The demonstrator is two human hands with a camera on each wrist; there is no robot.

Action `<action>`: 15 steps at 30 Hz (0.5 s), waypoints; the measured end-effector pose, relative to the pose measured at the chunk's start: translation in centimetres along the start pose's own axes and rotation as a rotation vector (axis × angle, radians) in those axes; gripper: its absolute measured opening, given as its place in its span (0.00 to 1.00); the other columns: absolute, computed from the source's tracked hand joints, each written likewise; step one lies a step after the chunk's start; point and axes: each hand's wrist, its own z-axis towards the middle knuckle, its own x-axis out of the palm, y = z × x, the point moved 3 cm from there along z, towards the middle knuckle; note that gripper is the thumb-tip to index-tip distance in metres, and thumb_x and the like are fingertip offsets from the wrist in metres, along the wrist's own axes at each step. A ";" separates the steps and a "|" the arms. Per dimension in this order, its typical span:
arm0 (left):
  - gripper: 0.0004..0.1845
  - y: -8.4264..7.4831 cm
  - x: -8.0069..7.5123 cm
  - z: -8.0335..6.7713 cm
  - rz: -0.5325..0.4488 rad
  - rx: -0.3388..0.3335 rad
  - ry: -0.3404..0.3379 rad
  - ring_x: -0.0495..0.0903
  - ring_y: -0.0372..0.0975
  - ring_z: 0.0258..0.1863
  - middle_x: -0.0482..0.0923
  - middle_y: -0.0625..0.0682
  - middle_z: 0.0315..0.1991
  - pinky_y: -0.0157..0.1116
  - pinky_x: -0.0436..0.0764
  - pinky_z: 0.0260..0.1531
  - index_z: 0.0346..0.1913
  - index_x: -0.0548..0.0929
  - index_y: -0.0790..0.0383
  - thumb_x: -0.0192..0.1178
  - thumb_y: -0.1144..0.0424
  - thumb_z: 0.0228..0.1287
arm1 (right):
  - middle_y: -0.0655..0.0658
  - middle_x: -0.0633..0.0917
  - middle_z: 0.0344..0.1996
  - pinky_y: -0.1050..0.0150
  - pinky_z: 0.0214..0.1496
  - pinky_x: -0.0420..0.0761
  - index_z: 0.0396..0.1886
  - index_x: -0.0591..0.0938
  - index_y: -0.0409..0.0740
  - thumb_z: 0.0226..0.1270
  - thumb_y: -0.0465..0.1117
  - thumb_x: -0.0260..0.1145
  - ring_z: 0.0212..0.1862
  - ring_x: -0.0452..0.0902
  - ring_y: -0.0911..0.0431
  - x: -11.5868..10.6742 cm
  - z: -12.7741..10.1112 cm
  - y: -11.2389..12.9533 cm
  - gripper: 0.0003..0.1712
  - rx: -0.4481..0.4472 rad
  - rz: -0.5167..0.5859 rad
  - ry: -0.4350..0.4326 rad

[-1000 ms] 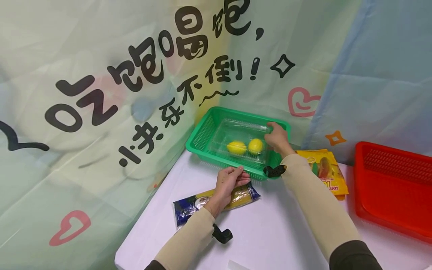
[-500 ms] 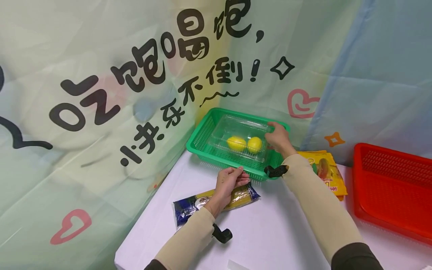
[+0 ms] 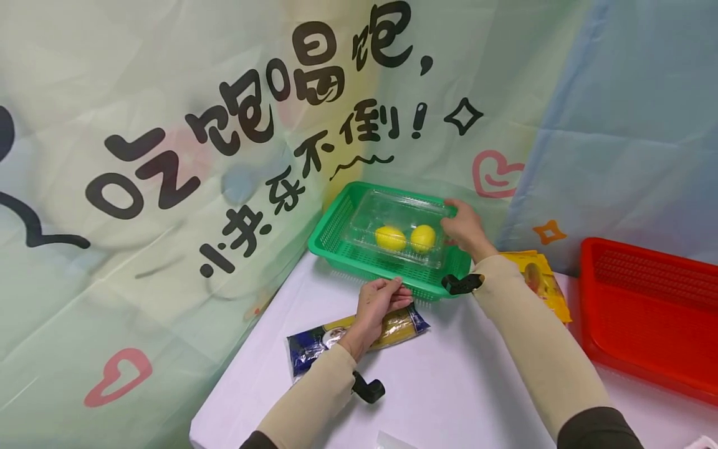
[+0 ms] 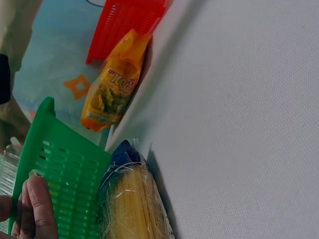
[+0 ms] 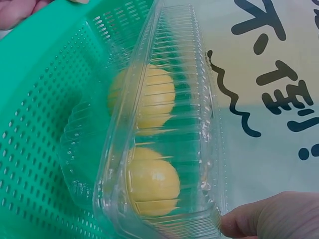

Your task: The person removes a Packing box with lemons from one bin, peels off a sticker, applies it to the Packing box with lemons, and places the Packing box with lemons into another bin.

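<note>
Head view first: what are the two hands doing?

The right hand [image 3: 464,227] is at the right end of a green perforated basket [image 3: 321,242], its grip pinching the edge of a clear plastic clamshell box [image 3: 387,209]. The box sits within the basket's rim, and two lemons [image 3: 391,238] show through it, side by side.

And the left hand [image 3: 377,305]?

Its thumb is at the basket's near rim, with the fingers bent below. Under that hand a bag of spaghetti [image 3: 405,325] lies on the white-covered table [image 3: 449,386]. Farther right are a yellow printed packet [image 3: 540,274], partly hidden by the right sleeve, and a red basket [image 3: 645,337]. A fabric backdrop [image 3: 224,287] with black lettering hangs behind.

Does the left wrist view settle that hand?

Yes: thumb and fingers lie on opposite sides of the green rim, so that grip pinches it. The spaghetti is just beside the basket's outer wall, its strands visible through clear film.

Right wrist view, then?

Only the thumb shows, touching the box's corner; the other fingers are out of sight. Both lemons appear behind ribbed plastic. I can't tell whether they lie inside the box or beneath it, or whether its lid is fastened.
</note>
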 end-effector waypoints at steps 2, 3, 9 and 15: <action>0.11 0.0 0.0 0.0 0.002 0.000 0.000 0.89 0.38 0.31 0.89 0.56 0.35 0.35 0.89 0.41 0.44 0.84 0.67 0.62 0.60 0.73 | 0.31 0.68 0.66 0.57 0.37 0.87 0.82 0.54 0.49 0.76 0.34 0.48 0.20 0.65 0.56 -0.3 -0.2 0.2 0.36 0.003 -0.002 -0.005; 0.11 0.0 0.0 0.0 0.002 0.001 -0.001 0.89 0.38 0.31 0.89 0.56 0.35 0.35 0.89 0.41 0.44 0.84 0.67 0.62 0.60 0.73 | 0.31 0.66 0.70 0.57 0.37 0.87 0.82 0.55 0.49 0.76 0.34 0.48 0.19 0.64 0.57 -0.4 -0.2 0.3 0.36 0.002 -0.004 -0.008; 0.11 -0.1 0.0 -0.1 -0.002 0.004 -0.003 0.89 0.38 0.30 0.88 0.56 0.34 0.35 0.89 0.41 0.43 0.84 0.67 0.62 0.60 0.73 | 0.33 0.55 0.78 0.59 0.35 0.87 0.82 0.54 0.48 0.75 0.33 0.48 0.19 0.64 0.57 -1.3 -0.7 0.5 0.37 -0.014 -0.013 -0.012; 0.11 0.0 0.2 0.0 -0.008 0.012 -0.005 0.89 0.38 0.29 0.88 0.56 0.33 0.35 0.89 0.40 0.43 0.84 0.67 0.62 0.61 0.73 | 0.33 0.57 0.78 0.51 0.43 0.88 0.82 0.53 0.48 0.76 0.33 0.47 0.20 0.67 0.54 -2.0 -1.1 0.5 0.37 -0.013 -0.032 -0.007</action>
